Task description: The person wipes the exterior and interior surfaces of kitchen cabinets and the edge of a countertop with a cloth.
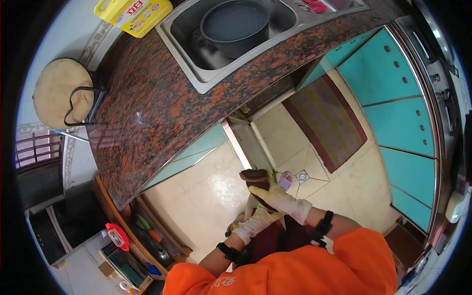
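Note:
Both my hands wear pale, yellowish rubber gloves and are together low in front of my body. In my right hand [285, 201] is a dark brown folded cloth [254, 180], its upper end sticking out past the fingers. A lighter reddish-brown layer shows along that end. My left hand [258, 221] is lower and to the left, with its fingers at the cloth's lower end; they partly hide it. Just past the cloth stands an open cabinet door [243, 143] with a metal edge; whether the cloth touches it I cannot tell.
A dark pot [236, 22] stands in the steel sink [201, 81], set in a red-black stone counter [147, 99]. A yellow jug [134, 18] and a round wooden board [62, 92] stand on it. Turquoise cabinets [398, 121] line the right. A striped mat [328, 121] covers some floor.

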### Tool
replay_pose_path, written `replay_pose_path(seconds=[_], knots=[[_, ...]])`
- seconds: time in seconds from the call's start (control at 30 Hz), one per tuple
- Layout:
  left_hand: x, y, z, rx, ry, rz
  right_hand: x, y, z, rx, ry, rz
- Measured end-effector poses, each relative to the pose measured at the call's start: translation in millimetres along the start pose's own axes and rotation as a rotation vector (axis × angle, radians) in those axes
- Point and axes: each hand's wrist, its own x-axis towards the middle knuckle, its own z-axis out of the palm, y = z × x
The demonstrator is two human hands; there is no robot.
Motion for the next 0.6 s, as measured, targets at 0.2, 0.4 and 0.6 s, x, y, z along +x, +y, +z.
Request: replay_pose_path(seconds=[0.2,0.4,0.6], knots=[[-9,9,3,0.221,0.108,0.144,144,-98,3,0.21,0.095,-0.395],[3,26,4,0.475,0.015,0.17,103,-67,2,0.176,0.015,-0.377],[9,-4,-23,0.396,-0.252,0.078,-60,80,-27,-0.046,-0.191,-0.144]])
